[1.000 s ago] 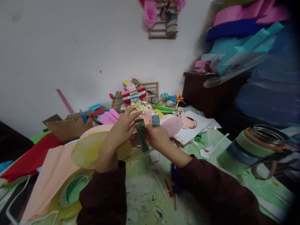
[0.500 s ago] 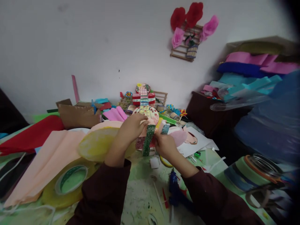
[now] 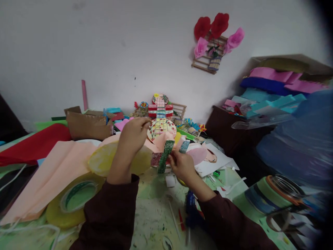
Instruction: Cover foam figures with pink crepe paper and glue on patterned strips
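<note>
Green strip (image 3: pixel 164 157) is held nearly upright over the paint-stained table (image 3: pixel 156 211), pinched low down by the right hand (image 3: pixel 182 166); just behind, the left hand (image 3: pixel 133 134) is raised, fingertips pressed together, any contents not discernible; 1 guitar-shaped craft (image 3: pixel 161 126) is seen beyond, near the wall.

Green strip (image 3: pixel 164 155) in the right hand (image 3: pixel 182 166): stiff paper or card, with a speckled, glittery, rough-looking face.
Peach sheet (image 3: pixel 58 172): thin paper, matt, softly creased.
Red sheet (image 3: pixel 31 144): paper, matt, smooth.
Tape roll (image 3: pixel 56 212): yellowish translucent plastic, glossy.
Box (image 3: pixel 88 127): brown cardboard, matt, ragged edges.
Surface (image 3: pixel 153 218): pale green, matt, scuffed and paint-flecked.
Wall rack (image 3: pixel 201 64): bare wooden slats.
Flowers (image 3: pixel 220 24): crinkled paper, matt.
Jar (image 3: pixel 261 198): shiny metal rim, body in matt coloured bands.
Sleeves (image 3: pixel 111 215): dark matt cloth.
</note>
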Demonstrator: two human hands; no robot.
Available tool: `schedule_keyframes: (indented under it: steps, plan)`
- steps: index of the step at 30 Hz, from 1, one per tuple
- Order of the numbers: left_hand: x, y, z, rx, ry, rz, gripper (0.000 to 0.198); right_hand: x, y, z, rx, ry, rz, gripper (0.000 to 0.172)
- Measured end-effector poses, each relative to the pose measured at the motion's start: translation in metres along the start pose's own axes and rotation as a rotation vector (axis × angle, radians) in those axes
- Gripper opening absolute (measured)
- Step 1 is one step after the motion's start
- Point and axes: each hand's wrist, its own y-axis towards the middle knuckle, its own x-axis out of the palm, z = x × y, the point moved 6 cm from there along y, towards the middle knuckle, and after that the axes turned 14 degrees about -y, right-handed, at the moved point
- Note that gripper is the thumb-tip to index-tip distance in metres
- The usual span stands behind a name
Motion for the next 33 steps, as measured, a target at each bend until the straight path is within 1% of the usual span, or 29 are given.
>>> schedule_keyframes:
  steps: [2,3,4,5,8,9,11,13,16,18,20,21,23,24,25,29,31,33]
  plan:
    - [-0.011,0.000,-0.001,-0.019,0.026,0.057,0.027,0.001,0.000,0.000,0.009,0.030,0.007,0.024]
    - [-0.011,-0.001,-0.001,-0.027,0.037,0.048,0.027,0.001,-0.001,0.000,0.011,0.041,0.009,0.024]
    - [-0.007,-0.003,0.001,-0.032,0.041,0.007,0.028,0.000,-0.001,0.000,0.011,0.047,0.010,0.023]
    - [0.000,-0.005,0.003,-0.033,0.040,-0.067,0.028,0.000,-0.002,-0.001,0.008,0.049,0.009,0.023]
    - [0.035,-0.016,0.011,-0.023,0.042,-0.376,0.029,-0.004,-0.006,-0.005,-0.016,0.034,0.007,0.022]
    - [0.044,-0.021,0.014,-0.017,0.049,-0.456,0.029,-0.005,-0.009,-0.006,-0.029,0.031,0.007,0.021]
    - [0.055,-0.028,0.019,-0.006,0.059,-0.550,0.030,-0.006,-0.013,-0.010,-0.057,0.032,0.006,0.020]
    - [0.056,-0.032,0.023,-0.008,0.061,-0.605,0.031,-0.006,-0.018,-0.013,-0.072,0.035,0.010,0.021]
    - [0.047,-0.035,0.025,-0.028,0.105,-0.641,0.033,-0.003,-0.022,-0.014,-0.088,0.038,0.016,0.025]
    - [0.041,-0.034,0.027,-0.007,0.131,-0.612,0.032,-0.001,-0.023,-0.014,-0.101,0.049,0.011,0.028]
    - [0.041,-0.033,0.029,0.040,0.141,-0.571,0.034,0.000,-0.024,-0.014,-0.118,0.059,0.007,0.030]
    - [0.044,-0.033,0.030,0.070,0.139,-0.552,0.043,0.000,-0.024,-0.014,-0.124,0.060,0.007,0.032]
    - [0.053,-0.033,0.031,0.129,0.130,-0.522,0.068,-0.002,-0.023,-0.014,-0.132,0.053,-0.001,0.033]
    - [0.059,-0.033,0.031,0.157,0.118,-0.517,0.076,-0.003,-0.023,-0.014,-0.136,0.047,-0.009,0.033]
    - [0.065,-0.032,0.031,0.181,0.103,-0.522,0.079,-0.005,-0.022,-0.014,-0.138,0.037,-0.019,0.033]
    - [0.084,-0.031,0.023,0.183,0.066,-0.634,0.076,-0.010,-0.018,-0.015,-0.166,0.022,-0.056,0.028]
    - [0.088,-0.028,0.017,0.174,0.069,-0.696,0.079,-0.012,-0.017,-0.014,-0.166,0.043,-0.060,0.026]
    - [0.088,-0.023,0.012,0.178,0.060,-0.738,0.084,-0.012,-0.018,-0.014,-0.156,0.068,-0.049,0.033]
